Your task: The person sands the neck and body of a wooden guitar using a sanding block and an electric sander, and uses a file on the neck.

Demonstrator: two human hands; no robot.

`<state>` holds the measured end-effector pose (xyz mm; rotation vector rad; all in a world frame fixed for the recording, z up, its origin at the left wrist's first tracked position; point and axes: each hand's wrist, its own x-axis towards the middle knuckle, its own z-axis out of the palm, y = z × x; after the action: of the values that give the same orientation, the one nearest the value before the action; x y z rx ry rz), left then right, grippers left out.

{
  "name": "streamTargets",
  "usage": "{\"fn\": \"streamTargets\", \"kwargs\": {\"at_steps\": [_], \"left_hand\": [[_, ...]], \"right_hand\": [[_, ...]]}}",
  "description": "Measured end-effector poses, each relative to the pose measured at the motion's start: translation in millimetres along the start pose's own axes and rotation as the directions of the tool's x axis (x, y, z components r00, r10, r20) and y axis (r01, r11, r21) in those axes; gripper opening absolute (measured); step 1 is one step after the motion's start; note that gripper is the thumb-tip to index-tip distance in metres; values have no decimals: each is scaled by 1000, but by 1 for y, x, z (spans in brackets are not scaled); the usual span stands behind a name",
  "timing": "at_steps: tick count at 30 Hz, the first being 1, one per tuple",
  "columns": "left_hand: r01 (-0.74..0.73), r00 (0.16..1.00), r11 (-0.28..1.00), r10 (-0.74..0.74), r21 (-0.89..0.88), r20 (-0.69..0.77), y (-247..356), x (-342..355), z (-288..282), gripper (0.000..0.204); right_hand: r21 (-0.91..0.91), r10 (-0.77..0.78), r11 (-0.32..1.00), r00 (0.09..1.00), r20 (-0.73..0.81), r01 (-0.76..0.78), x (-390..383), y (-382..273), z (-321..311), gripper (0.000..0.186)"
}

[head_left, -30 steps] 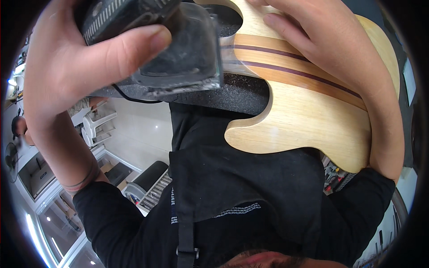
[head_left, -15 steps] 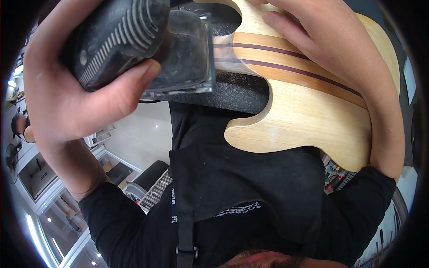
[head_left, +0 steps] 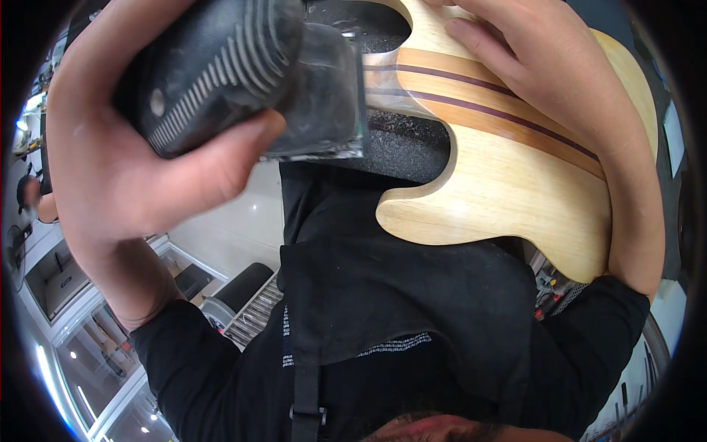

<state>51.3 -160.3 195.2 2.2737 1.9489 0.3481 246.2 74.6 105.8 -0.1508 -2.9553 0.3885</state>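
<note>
My left hand is wrapped round a black power sander with a ribbed grip, its thumb along the near side. The sander's flat pad end, blurred, overlaps the striped neck section of a pale wooden guitar body. Whether the pad touches the wood cannot be made out. Brown and dark stripes run along the body's middle. My right hand lies on top of the body with thumb stretched out; its fingertips leave the picture at the top. My right forearm curves round the body's right side.
Under the body lies a dark, dust-covered surface. My black apron touches its near side. Another person is at the far left. A dark cylinder and a metal rack stand at lower left. Tools hang at lower right.
My left hand and the sander have moved a little to the right. The guitar body's horn sits slightly farther right in view; my right hand remains on the body.
</note>
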Motion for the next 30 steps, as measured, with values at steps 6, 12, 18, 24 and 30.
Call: {"fn": "streamTargets", "kwargs": {"at_steps": [6,12,18,24,30], "left_hand": [[5,1000,1000,-5,0,5,3,0,-3,78],[13,1000,1000,-13,1,3,-1,-2,-7,78],[6,1000,1000,-6,-19,18,-10,3,-2,78],[28,999,1000,-28,-13,36,-12,-2,-7,78],[48,999,998,-48,31,-2,8,-7,-9,78]], "right_hand": [[57,-20,998,1000,-16,21,0,0,-4,24],[32,-13,999,1000,7,13,4,-1,-6,24],[2,1,1000,1000,6,-1,4,0,0,24],[59,-31,998,999,-26,32,4,-1,-4,23],[129,-92,987,995,-26,94,7,13,-2,22]]}}
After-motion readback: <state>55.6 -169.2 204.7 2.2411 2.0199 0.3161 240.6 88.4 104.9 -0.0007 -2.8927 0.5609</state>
